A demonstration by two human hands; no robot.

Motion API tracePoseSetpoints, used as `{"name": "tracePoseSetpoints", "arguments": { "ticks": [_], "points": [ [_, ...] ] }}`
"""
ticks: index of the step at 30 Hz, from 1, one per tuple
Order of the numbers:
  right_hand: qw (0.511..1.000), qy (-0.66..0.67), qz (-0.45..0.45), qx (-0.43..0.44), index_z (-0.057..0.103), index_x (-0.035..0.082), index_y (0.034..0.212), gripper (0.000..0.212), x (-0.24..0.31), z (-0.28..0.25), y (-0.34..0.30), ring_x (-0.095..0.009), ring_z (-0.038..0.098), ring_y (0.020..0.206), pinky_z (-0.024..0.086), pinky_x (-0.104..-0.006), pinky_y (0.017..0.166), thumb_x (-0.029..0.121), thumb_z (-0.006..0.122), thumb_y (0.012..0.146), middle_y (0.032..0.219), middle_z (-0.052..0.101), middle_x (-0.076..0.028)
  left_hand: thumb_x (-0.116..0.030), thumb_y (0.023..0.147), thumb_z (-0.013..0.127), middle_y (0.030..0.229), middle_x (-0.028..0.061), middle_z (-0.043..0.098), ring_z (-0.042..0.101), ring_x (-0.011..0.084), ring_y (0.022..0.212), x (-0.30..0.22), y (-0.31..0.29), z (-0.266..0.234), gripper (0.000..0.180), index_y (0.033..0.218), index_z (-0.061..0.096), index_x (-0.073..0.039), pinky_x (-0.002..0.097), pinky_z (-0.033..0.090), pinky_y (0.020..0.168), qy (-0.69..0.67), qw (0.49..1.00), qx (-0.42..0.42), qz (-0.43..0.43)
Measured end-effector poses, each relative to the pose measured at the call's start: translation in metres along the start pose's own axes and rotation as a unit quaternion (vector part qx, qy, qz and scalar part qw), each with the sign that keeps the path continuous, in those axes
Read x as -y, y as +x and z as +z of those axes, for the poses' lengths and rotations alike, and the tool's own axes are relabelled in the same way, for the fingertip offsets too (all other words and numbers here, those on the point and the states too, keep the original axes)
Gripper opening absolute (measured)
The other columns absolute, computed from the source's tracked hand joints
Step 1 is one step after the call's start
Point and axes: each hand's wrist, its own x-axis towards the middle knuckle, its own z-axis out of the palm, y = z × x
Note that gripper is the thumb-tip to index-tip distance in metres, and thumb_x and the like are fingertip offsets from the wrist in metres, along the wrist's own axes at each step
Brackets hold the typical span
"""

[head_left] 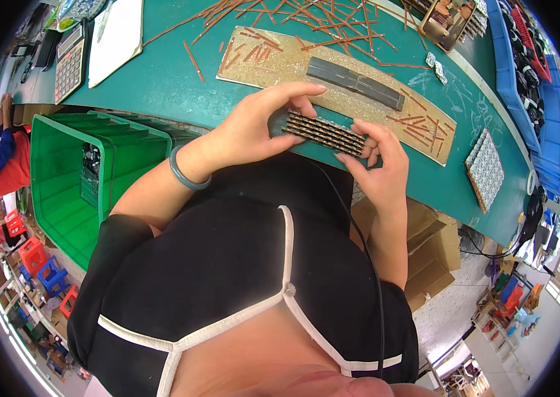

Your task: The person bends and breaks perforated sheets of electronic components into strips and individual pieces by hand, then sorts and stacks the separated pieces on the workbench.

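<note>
Between my two hands, above the near edge of the green table, is a small block of dark strips with gold-coloured edges (325, 132), lying side by side in rows. My left hand (260, 122) pinches its left end between thumb and fingers. At the right end, my right hand (379, 152) grips it with thumb and curled fingers. Just beyond the block lies a speckled tan board (260, 73) with a dark grey bar (355, 83) on it. Thin reddish-brown strips (422, 129) are scattered on both ends of that board.
Many long brown strips (333, 26) lie loose at the table's far side. A calculator (70, 66) and white paper (116, 40) sit far left. A green crate (65, 178) stands left, a blue bin (551, 132) right. A stack of patterned sheets (485, 169) lies on the right.
</note>
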Motion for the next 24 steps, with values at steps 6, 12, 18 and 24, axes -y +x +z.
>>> {"name": "tracePoseSetpoints", "arguments": {
  "ticks": [6, 12, 18, 24],
  "points": [
    [1.0, -0.001, 0.003, 0.005, 0.061, 0.009, 0.112, 0.053, 0.001, -0.001, 0.0, -0.01, 0.045, 0.06, 0.038, -0.0215, 0.052, 0.002, 0.079, 0.063, 0.094, 0.06, -0.003, 0.011, 0.065, 0.068, 0.099, 0.0074, 0.06, 0.059, 0.0198, 0.094, -0.003, 0.003, 0.002, 0.073, 0.132, 0.046, -0.007, 0.0329, 0.047, 0.089, 0.044, 0.999, 0.012, 0.008],
    [1.0, 0.0, -0.017, 0.003, 0.059, 0.007, 0.116, 0.058, -0.002, 0.0, -0.002, -0.007, 0.044, 0.061, 0.037, -0.0188, 0.053, -0.001, 0.079, 0.061, 0.096, 0.063, -0.003, -0.021, 0.07, 0.075, 0.102, 0.0097, 0.054, 0.052, 0.027, 0.096, -0.023, 0.014, 0.015, 0.058, 0.121, 0.051, -0.005, 0.0366, 0.042, 0.085, 0.315, 0.941, 0.058, 0.107],
    [1.0, 0.0, -0.003, 0.018, 0.058, 0.009, 0.116, 0.058, 0.001, -0.003, -0.004, -0.014, 0.048, 0.059, 0.044, -0.0264, 0.057, 0.001, 0.077, 0.062, 0.095, 0.06, -0.005, -0.034, 0.078, 0.064, 0.097, 0.0073, 0.051, 0.05, 0.0232, 0.089, -0.018, 0.018, 0.025, 0.046, 0.11, 0.053, -0.004, 0.0334, 0.039, 0.076, 0.467, 0.86, 0.147, 0.148],
    [1.0, 0.011, -0.006, 0.021, 0.058, 0.009, 0.117, 0.059, 0.001, -0.007, -0.002, -0.012, 0.047, 0.059, 0.044, -0.0262, 0.057, 0.002, 0.078, 0.061, 0.096, 0.061, -0.004, -0.032, 0.077, 0.063, 0.095, 0.0075, 0.051, 0.05, 0.0232, 0.088, -0.021, 0.022, 0.024, 0.047, 0.113, 0.052, -0.003, 0.0328, 0.04, 0.076, 0.5, 0.834, 0.175, 0.156]
  ]
}}
